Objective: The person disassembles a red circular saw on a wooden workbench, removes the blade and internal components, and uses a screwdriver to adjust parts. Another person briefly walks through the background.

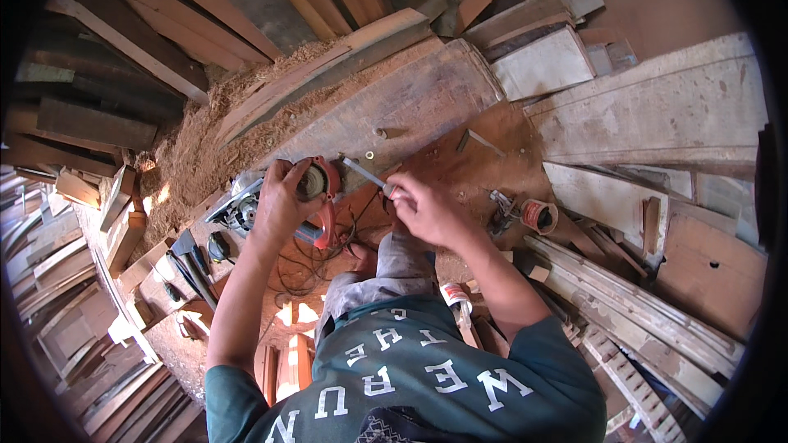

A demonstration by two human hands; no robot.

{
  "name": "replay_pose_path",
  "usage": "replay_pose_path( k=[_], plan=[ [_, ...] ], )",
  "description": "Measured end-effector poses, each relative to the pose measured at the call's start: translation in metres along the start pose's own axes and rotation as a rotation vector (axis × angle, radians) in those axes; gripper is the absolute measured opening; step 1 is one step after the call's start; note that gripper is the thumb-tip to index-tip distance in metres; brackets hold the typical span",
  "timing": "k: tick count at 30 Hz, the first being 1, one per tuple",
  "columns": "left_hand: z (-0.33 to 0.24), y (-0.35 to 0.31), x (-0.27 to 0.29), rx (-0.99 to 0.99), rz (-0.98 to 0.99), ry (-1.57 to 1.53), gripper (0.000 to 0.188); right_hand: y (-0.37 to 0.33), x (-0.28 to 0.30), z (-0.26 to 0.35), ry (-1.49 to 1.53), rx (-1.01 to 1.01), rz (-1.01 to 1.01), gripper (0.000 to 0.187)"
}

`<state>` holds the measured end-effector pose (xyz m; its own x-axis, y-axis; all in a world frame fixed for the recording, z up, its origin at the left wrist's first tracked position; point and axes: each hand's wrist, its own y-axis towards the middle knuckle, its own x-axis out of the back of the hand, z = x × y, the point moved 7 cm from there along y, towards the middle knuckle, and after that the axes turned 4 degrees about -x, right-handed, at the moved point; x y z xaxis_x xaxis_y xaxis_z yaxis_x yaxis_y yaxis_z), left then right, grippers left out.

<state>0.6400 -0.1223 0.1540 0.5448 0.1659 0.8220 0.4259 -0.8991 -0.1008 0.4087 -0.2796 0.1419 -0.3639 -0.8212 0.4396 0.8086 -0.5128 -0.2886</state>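
My left hand point(281, 201) is closed over an orange-red power tool point(328, 228), which looks like a circular saw lying on its side. A round dark part point(312, 183) shows inside its orange rim, beside my fingers. My right hand point(420, 206) grips a slim grey flat-bladed tool point(361, 169), whose exact kind I cannot make out. Its far end points at the orange rim, close to it. Just beyond, on a broad worn board point(410, 106), lie a small ring point(370, 155) and a short cylindrical piece point(382, 133).
Sawdust point(176, 156) heaps along the board's far left side. Dark-handled hand tools point(194, 266) lie to my left. A cable point(308, 266) coils near my feet. To the right are a red-and-white can point(538, 215), a metal tool point(503, 211) and stacked planks point(640, 312).
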Motion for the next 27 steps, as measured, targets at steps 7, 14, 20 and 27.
replay_pose_path(
  k=[7,14,20,27],
  plan=[
    [0.001,0.005,0.0,-0.039,0.042,0.029,0.076,-0.036,-0.044,0.024,-0.124,0.216,-0.104,0.019],
    [0.001,0.008,0.001,-0.026,0.083,0.018,0.073,-0.036,-0.056,0.035,-0.178,0.187,-0.06,0.019],
    [0.001,0.009,-0.001,-0.058,0.095,0.027,0.073,-0.029,-0.059,0.032,-0.112,0.057,0.019,0.03],
    [0.002,0.01,0.001,-0.094,0.094,0.021,0.073,-0.028,-0.074,0.015,-0.277,0.099,0.017,0.043]
  ],
)
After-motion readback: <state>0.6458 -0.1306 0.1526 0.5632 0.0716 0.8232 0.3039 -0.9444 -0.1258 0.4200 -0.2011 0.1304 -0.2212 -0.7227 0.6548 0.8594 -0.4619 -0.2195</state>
